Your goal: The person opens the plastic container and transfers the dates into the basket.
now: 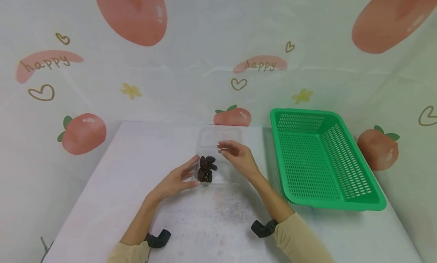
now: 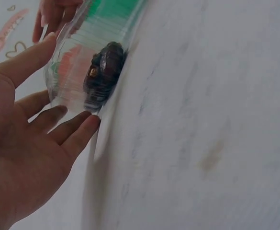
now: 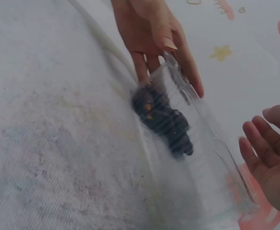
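We are watching the left hand [image 1: 175, 181], fingers spread, touching the left side of a clear container [image 1: 225, 176] on the white table [image 1: 143, 153]. The right hand [image 1: 241, 158], fingers loosely bent, is hovering near its right side. Dark fruits [image 1: 205, 165] are lying inside, left.

A hand has wide room over the desk [image 1: 143, 153] to the person's left, and more on the near side between the two forearms. The left hand [image 1: 177, 182] takes up the left end of the transparent clamshell box [image 1: 227, 172]. Just inside that end sit the dark dates [image 1: 206, 168]; the right part of the base offers space. Coming from above, though, I'd meet the right hand [image 1: 240, 157], its fingers poised over the box. The right forearm crosses the lane beside the green basket [image 1: 310, 164], whose walls bar the right side. Behind everything, the printed backdrop [image 1: 191, 96] closes off the back.
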### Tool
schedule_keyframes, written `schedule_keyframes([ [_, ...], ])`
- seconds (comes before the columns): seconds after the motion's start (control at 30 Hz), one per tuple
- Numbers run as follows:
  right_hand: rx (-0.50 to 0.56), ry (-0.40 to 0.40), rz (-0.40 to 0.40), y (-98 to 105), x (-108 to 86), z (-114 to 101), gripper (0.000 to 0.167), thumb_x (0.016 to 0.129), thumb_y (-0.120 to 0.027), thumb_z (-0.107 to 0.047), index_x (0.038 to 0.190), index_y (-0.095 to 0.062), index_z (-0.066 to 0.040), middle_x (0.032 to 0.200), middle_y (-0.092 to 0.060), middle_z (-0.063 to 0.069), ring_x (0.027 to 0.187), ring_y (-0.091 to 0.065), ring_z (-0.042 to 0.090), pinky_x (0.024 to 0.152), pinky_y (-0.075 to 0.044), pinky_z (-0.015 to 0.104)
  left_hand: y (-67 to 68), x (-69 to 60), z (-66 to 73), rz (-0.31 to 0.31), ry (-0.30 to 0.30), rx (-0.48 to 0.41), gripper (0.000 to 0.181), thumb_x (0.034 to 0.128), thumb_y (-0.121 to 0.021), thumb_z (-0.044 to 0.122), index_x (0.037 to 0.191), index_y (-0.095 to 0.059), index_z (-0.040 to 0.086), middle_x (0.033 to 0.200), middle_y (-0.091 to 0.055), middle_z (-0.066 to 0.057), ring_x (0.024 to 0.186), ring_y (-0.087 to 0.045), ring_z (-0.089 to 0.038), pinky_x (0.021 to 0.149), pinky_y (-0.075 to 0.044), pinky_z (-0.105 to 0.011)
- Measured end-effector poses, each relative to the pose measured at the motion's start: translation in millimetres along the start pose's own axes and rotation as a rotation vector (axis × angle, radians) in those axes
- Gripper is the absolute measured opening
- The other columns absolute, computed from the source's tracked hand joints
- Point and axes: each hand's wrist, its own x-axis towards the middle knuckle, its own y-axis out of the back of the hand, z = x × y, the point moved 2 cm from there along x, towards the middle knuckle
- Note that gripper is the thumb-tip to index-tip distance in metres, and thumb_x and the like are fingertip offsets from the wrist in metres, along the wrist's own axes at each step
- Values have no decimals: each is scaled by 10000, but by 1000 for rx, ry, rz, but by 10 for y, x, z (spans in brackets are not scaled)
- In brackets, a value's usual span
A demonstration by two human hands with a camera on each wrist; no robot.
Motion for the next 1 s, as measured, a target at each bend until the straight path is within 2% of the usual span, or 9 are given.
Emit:
schedule_keyframes([
  [0.13,-76,-39,-30,-48,6,-1,281,925,-632,72,1199,-624,134,1135,-660,311,1029,-663,439,864,-576,291,-36,16,-25,63,26,43,849,891,-757,121,1573,-257,55,1630,-202,-148,1448,-312,-333,1108,-395,-387],
  [0.27,-151,-83,-71,-97,12,9,275,915,-644,70,1182,-635,132,1130,-669,295,1017,-670,418,855,-585,347,-60,18,-56,99,38,56,851,876,-770,109,1569,-278,66,1624,-228,-135,1430,-348,-334,1094,-415,-393],
  [0.33,-166,-107,-90,-114,15,30,274,909,-641,79,1179,-639,129,1132,-671,292,1014,-674,417,848,-587,362,-70,8,23,104,40,50,839,879,-758,72,1562,-273,32,1619,-224,-166,1428,-337,-367,1096,-408,-440],
  [0.53,-176,-164,-93,-116,90,428,288,900,-669,41,1187,-669,56,1109,-708,203,959,-712,309,808,-587,318,-73,-33,318,91,49,29,809,886,-734,24,1545,-268,-30,1599,-230,-225,1396,-350,-446,1086,-393,-531],
  [0.57,-187,-176,-86,-121,103,488,287,895,-672,37,1182,-675,49,1096,-715,186,946,-715,285,801,-586,308,-73,-34,318,88,51,30,811,886,-735,29,1547,-267,-25,1600,-233,-221,1387,-363,-450,1085,-394,-530],
  [0.73,-226,-271,-83,-176,122,501,284,872,-663,48,1154,-694,40,1057,-726,178,929,-712,258,809,-581,310,-68,-33,298,76,83,30,822,895,-738,68,1562,-259,21,1605,-234,-193,1347,-418,-462,1087,-397,-523],
  [0.9,-150,-382,-85,-203,138,573,297,863,-671,52,1159,-697,45,1073,-727,172,944,-710,237,796,-586,293,-73,-3,142,77,101,46,836,901,-739,93,1573,-244,53,1610,-230,-169,1329,-445,-456,1084,-404,-514],
  [1.0,-164,-416,-82,-216,153,584,310,840,-669,66,1146,-709,37,1063,-731,157,931,-710,224,762,-573,261,-62,13,39,82,101,54,847,899,-748,123,1579,-245,87,1615,-237,-127,1335,-449,-433,1085,-412,-489],
])
